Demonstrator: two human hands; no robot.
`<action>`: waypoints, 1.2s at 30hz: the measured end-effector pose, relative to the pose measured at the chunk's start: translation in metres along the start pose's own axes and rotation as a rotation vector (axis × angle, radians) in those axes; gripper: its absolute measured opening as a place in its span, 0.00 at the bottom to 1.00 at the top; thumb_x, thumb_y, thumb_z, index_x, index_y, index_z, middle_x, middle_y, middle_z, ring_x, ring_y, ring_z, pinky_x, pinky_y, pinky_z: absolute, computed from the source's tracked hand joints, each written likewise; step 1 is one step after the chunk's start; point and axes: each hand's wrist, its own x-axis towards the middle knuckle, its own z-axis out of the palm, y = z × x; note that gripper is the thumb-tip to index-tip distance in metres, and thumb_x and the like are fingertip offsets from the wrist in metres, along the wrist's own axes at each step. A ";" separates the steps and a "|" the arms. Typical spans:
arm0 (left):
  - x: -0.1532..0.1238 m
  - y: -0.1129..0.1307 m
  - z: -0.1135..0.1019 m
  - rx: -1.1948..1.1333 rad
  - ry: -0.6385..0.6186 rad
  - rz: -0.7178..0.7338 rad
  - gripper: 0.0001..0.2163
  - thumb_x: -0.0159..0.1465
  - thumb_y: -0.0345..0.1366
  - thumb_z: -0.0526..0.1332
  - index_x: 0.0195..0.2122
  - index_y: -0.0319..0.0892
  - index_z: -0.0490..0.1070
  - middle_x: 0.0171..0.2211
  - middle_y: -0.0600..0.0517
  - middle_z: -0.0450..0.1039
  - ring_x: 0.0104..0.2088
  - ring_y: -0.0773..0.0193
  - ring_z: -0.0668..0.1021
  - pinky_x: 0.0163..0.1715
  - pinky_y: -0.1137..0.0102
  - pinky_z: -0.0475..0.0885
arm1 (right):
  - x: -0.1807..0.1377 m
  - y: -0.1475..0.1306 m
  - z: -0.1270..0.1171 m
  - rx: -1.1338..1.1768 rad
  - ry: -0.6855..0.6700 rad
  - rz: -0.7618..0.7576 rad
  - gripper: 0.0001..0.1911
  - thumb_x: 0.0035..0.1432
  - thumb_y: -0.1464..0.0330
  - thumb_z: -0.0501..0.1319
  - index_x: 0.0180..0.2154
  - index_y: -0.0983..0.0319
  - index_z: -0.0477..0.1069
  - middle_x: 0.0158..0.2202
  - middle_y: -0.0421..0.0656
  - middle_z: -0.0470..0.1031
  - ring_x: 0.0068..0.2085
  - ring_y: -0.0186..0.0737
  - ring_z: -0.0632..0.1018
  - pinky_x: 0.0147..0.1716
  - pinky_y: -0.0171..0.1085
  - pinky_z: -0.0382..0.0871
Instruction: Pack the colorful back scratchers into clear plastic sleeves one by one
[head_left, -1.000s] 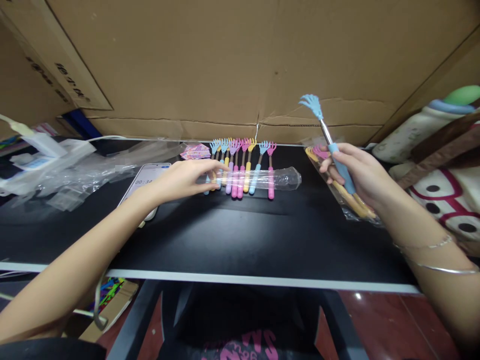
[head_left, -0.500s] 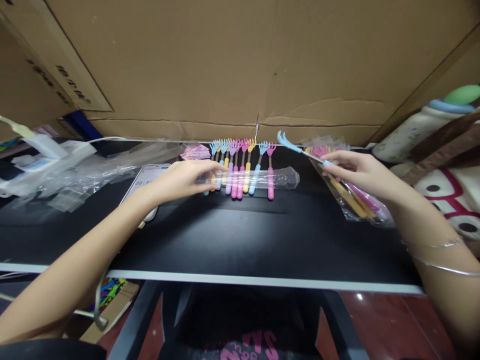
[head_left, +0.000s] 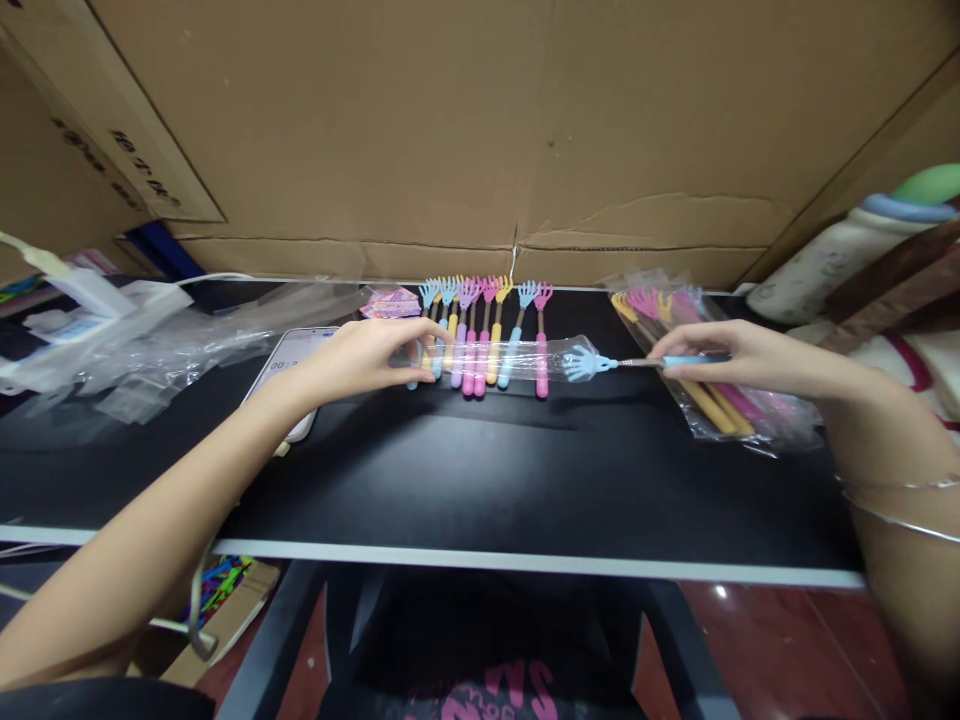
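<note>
A row of small coloured back scratchers (head_left: 480, 335) lies at the back of the black table (head_left: 465, 470). Across their handles lies a narrow clear plastic sleeve (head_left: 517, 358). My left hand (head_left: 367, 355) pinches the sleeve's left end. My right hand (head_left: 731, 355) grips a blue back scratcher (head_left: 600, 364) by its handle, held level and pointing left. Its claw head is at the sleeve's open right end. Under my right hand lies a clear bag of more scratchers (head_left: 705, 385).
A phone (head_left: 296, 360) showing a timer lies left of my left hand. Loose clear plastic bags (head_left: 142, 350) cover the table's left part. Cardboard boxes (head_left: 480, 130) wall the back. Plush toys (head_left: 885, 270) stand at the right. A pink card (head_left: 390, 303) lies behind.
My right hand has swung the blue scratcher from upright down to level and carried its head left to the sleeve's opening. My left hand has stayed on the sleeve.
</note>
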 end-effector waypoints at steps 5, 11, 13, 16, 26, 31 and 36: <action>0.000 -0.001 0.000 0.016 -0.007 0.009 0.19 0.63 0.48 0.61 0.53 0.50 0.70 0.36 0.56 0.77 0.34 0.65 0.78 0.34 0.75 0.65 | 0.001 -0.003 0.003 0.027 -0.040 -0.073 0.19 0.57 0.52 0.63 0.43 0.58 0.79 0.43 0.48 0.80 0.42 0.47 0.78 0.44 0.42 0.68; 0.001 0.000 0.001 0.021 -0.009 0.023 0.18 0.63 0.48 0.62 0.53 0.50 0.71 0.37 0.55 0.77 0.35 0.65 0.77 0.34 0.75 0.64 | 0.002 -0.011 0.007 0.115 -0.044 -0.063 0.18 0.54 0.54 0.67 0.41 0.57 0.81 0.43 0.48 0.80 0.43 0.47 0.78 0.45 0.42 0.69; 0.001 0.001 0.001 0.018 -0.013 0.023 0.18 0.63 0.48 0.62 0.53 0.50 0.71 0.38 0.55 0.78 0.36 0.64 0.77 0.35 0.75 0.64 | 0.003 -0.015 0.010 0.144 -0.037 -0.048 0.18 0.52 0.53 0.68 0.39 0.58 0.81 0.41 0.48 0.80 0.41 0.46 0.78 0.42 0.41 0.70; 0.001 0.001 0.002 0.022 -0.021 0.022 0.19 0.63 0.48 0.62 0.53 0.50 0.71 0.39 0.55 0.77 0.36 0.65 0.77 0.35 0.74 0.64 | 0.006 -0.019 0.015 0.134 -0.033 -0.064 0.18 0.53 0.53 0.68 0.39 0.58 0.81 0.40 0.47 0.80 0.39 0.44 0.78 0.39 0.40 0.71; 0.000 0.005 0.004 0.001 -0.016 0.035 0.19 0.63 0.47 0.62 0.54 0.50 0.70 0.41 0.54 0.78 0.38 0.64 0.78 0.36 0.74 0.65 | 0.011 -0.030 0.032 0.027 0.007 -0.144 0.19 0.57 0.50 0.62 0.41 0.56 0.78 0.41 0.44 0.81 0.40 0.46 0.79 0.42 0.45 0.71; 0.000 0.008 0.007 0.006 -0.046 0.024 0.19 0.63 0.49 0.62 0.54 0.51 0.69 0.42 0.54 0.78 0.39 0.63 0.78 0.35 0.74 0.65 | 0.013 -0.040 0.042 0.043 0.045 -0.163 0.19 0.58 0.50 0.61 0.40 0.56 0.78 0.40 0.43 0.81 0.41 0.48 0.79 0.43 0.47 0.71; -0.001 0.010 0.008 0.013 -0.035 0.045 0.20 0.63 0.50 0.62 0.54 0.50 0.69 0.43 0.53 0.78 0.40 0.63 0.78 0.36 0.74 0.65 | 0.016 -0.050 0.054 0.061 0.105 -0.194 0.14 0.58 0.55 0.62 0.39 0.56 0.77 0.39 0.42 0.82 0.40 0.46 0.80 0.43 0.45 0.72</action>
